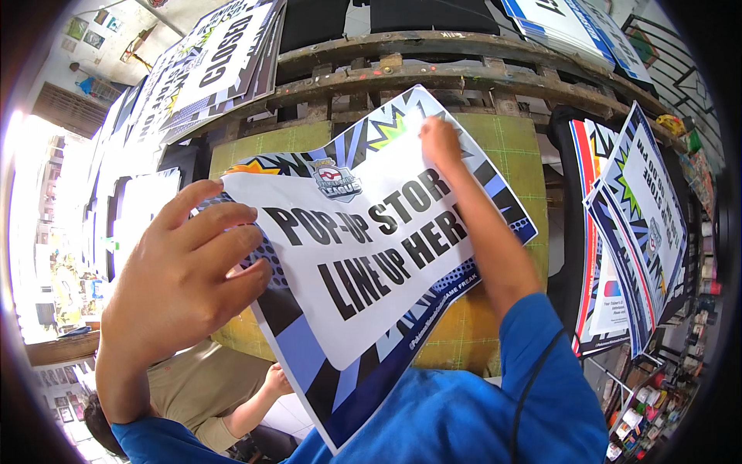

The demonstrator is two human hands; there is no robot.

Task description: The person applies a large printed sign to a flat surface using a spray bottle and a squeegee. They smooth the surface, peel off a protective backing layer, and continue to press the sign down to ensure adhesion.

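Observation:
A printed sign sheet (pixel 371 232), white in the middle with bold black lettering and a blue, black and purple patterned border, lies tilted in front of me. Its near part comes close to my blue shirt, and its surface bends at the left. My left hand (pixel 189 267) curls its fingers around the sheet's left edge. Far across the sheet, my right hand (pixel 442 145) is closed and presses against its upper right part. Glare beside that fist hides whatever may be in it. Under the sheet, a yellow-green cutting mat (pixel 506 139) with grid lines shows.
Stacks of similar signs (pixel 224 62) lean at the far left, with more signs (pixel 645 209) at the right and blue-edged boards (pixel 576 31) at the far right. Wooden slats (pixel 386 73) run behind the mat. A person in a khaki shirt (pixel 209 387) is at the lower left.

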